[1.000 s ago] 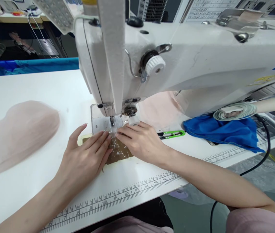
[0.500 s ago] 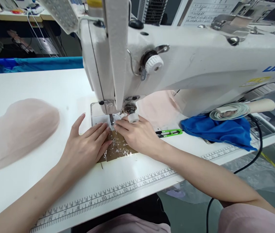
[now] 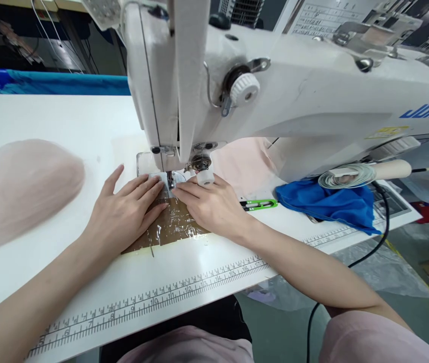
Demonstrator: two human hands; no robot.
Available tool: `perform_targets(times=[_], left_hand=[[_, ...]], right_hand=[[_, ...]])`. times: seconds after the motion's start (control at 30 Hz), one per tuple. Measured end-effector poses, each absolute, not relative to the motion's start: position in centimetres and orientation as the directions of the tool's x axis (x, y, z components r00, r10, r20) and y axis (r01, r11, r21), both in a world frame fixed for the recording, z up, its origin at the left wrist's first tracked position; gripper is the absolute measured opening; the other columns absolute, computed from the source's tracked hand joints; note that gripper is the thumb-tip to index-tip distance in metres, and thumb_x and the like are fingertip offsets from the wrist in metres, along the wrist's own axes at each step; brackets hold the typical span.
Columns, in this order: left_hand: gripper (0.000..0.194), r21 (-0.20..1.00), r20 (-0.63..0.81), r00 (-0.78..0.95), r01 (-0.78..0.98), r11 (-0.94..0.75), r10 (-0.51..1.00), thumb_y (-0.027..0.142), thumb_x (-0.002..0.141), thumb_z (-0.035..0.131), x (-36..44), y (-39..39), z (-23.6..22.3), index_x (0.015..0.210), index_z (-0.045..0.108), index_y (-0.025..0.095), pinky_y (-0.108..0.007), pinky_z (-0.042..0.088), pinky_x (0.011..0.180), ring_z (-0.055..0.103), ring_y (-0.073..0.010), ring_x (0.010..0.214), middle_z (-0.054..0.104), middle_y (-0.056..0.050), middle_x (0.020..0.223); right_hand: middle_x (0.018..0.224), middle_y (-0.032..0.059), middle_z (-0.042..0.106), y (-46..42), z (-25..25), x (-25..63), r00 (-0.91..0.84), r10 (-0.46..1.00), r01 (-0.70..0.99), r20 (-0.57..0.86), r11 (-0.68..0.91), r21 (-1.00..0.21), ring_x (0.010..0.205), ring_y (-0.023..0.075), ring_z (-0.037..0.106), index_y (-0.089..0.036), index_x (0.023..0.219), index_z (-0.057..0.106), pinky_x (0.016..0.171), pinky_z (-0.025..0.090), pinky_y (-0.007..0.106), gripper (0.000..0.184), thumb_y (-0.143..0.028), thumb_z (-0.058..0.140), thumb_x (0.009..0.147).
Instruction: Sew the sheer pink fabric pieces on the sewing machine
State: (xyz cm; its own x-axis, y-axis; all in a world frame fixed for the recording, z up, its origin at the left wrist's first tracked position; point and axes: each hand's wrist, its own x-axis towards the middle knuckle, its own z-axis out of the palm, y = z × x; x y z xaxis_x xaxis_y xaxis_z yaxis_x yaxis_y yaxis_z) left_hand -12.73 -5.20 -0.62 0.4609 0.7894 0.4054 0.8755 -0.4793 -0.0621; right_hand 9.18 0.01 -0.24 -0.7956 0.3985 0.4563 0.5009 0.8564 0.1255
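My left hand [image 3: 125,212] lies palm down left of the presser foot [image 3: 169,180], its little finger spread and its fingertips close to the foot. On the other side, my right hand [image 3: 214,206] rests with fingers stretched toward the foot; its thumb and some fingertips are hidden. Both hands lie over the edges of a brown plate [image 3: 172,222] covered in shiny clear tape. Pale pink fabric [image 3: 240,164] lies beyond my right hand, under the arm of the white sewing machine [image 3: 305,91]. Any cloth directly beneath my fingertips is hard to make out.
A sheer pink fabric piece [image 3: 36,186] lies at the left. Green thread snips [image 3: 260,204], a blue cloth [image 3: 328,204] and a coiled pale tape [image 3: 346,175] are at the right. A printed ruler [image 3: 154,302] runs along the table's front; a black cable [image 3: 385,217] hangs at right.
The view has shifted slightly. My left hand has slid a little forward and left, uncovering more of the brown plate. My right hand stays almost still beside the presser foot.
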Motion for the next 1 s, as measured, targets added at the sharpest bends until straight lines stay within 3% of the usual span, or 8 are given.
perform_targets(times=[0.13, 0.23, 0.37, 0.47, 0.57, 0.7, 0.9, 1.0], left_hand=[[0.042, -0.169, 0.441, 0.437, 0.898, -0.405, 0.784, 0.037, 0.099, 0.048, -12.5, -5.6, -0.3, 0.123, 0.062, 0.006, -0.048, 0.054, 0.086, 0.066, -0.0336, 0.108, 0.069, -0.018, 0.121], [0.038, -0.23, 0.431, 0.46, 0.888, -0.399, 0.776, 0.038, 0.098, 0.049, -11.7, -6.8, 0.6, 0.11, 0.067, 0.007, -0.037, 0.053, 0.056, 0.069, -0.028, 0.079, 0.072, -0.015, 0.097], [0.021, -0.102, 0.445, 0.744, 0.595, -0.797, 0.499, 0.028, 0.097, 0.053, -10.7, -8.6, 1.9, 0.097, 0.067, 0.012, -0.026, 0.053, 0.061, 0.067, -0.0146, 0.071, 0.072, -0.003, 0.081], [0.007, -0.134, 0.575, 0.73, 0.531, -0.837, 0.37, 0.017, 0.091, 0.06, -11.0, -8.9, 2.5, 0.095, 0.065, 0.014, -0.024, 0.053, 0.066, 0.068, -0.0124, 0.074, 0.074, 0.0, 0.081], [0.007, -0.091, 0.622, 0.508, 0.803, -0.589, 0.596, 0.019, 0.091, 0.06, -12.0, -8.2, 2.5, 0.097, 0.063, 0.017, -0.024, 0.044, 0.053, 0.066, -0.0113, 0.067, 0.074, -0.001, 0.087], [0.032, 0.012, 0.333, 0.27, 0.957, -0.29, 0.904, 0.049, 0.092, 0.055, -12.6, -7.5, 1.8, 0.101, 0.062, 0.019, -0.028, 0.027, 0.042, 0.062, -0.0165, 0.065, 0.07, -0.005, 0.092], [0.03, 0.116, 0.173, 0.183, 0.972, -0.205, 0.968, 0.039, 0.1, 0.036, -12.2, -7.6, 1.2, 0.094, 0.058, 0.019, -0.027, 0.029, 0.044, 0.056, -0.0149, 0.06, 0.064, -0.003, 0.088], [0.028, 0.189, 0.158, 0.166, 0.963, -0.195, 0.973, 0.039, 0.1, 0.036, -12.3, -7.6, 1.3, 0.094, 0.055, 0.019, -0.027, 0.035, 0.048, 0.056, -0.0139, 0.061, 0.063, -0.003, 0.091]], right_hand=[[0.103, 0.0036, 0.077, -0.2, 0.0, 9.1, -0.79, 0.391, 0.493, 0.471, 0.863, 0.11, 0.088, 0.0175, 0.066, -0.014, 0.106, 0.07, 0.089, 0.045, 0.033, 0.034, -0.004, 0.04, 0.095], [0.106, 0.0045, 0.076, -0.5, 0.2, 8.9, -0.776, 0.389, 0.471, 0.496, 0.881, 0.046, 0.089, 0.0178, 0.067, -0.012, 0.107, 0.069, 0.083, 0.048, 0.033, 0.033, -0.004, 0.04, 0.094], [0.124, 0.0055, 0.07, -0.9, 0.3, 8.5, -0.86, 0.283, 0.247, 0.424, 0.959, -0.139, 0.112, 0.0184, 0.064, -0.012, 0.118, 0.065, 0.091, 0.051, 0.033, 0.034, -0.005, 0.044, 0.093], [0.117, 0.0032, 0.073, -1.0, 0.3, 8.6, -0.905, 0.175, 0.087, 0.387, 0.968, -0.234, 0.116, 0.0183, 0.063, -0.015, 0.109, 0.07, 0.098, 0.049, 0.035, 0.029, -0.006, 0.049, 0.091], [0.091, 0.0001, 0.077, -0.8, 0.5, 8.9, -0.904, 0.179, 0.035, 0.388, 0.936, -0.35, 0.092, 0.015, 0.07, -0.018, 0.084, 0.073, 0.086, 0.053, 0.032, 0.031, -0.003, 0.046, 0.086], [0.071, -0.0036, 0.073, -0.3, 0.9, 9.4, -0.898, 0.256, 0.03, 0.357, 0.846, -0.532, 0.071, 0.0115, 0.067, -0.02, 0.068, 0.069, 0.069, 0.052, 0.027, 0.036, 0.0, 0.04, 0.076], [0.069, 0.0016, 0.072, -0.4, 1.0, 9.4, -0.625, 0.664, 0.183, 0.411, 0.636, -0.75, 0.062, 0.0116, 0.065, -0.016, 0.073, 0.071, 0.061, 0.053, 0.026, 0.035, -0.006, 0.039, 0.079], [0.079, 0.0024, 0.074, -0.8, 1.4, 9.2, -0.63, 0.672, 0.15, 0.389, 0.597, -0.788, 0.06, 0.0101, 0.064, -0.015, 0.088, 0.074, 0.059, 0.054, 0.025, 0.033, -0.008, 0.042, 0.079]])
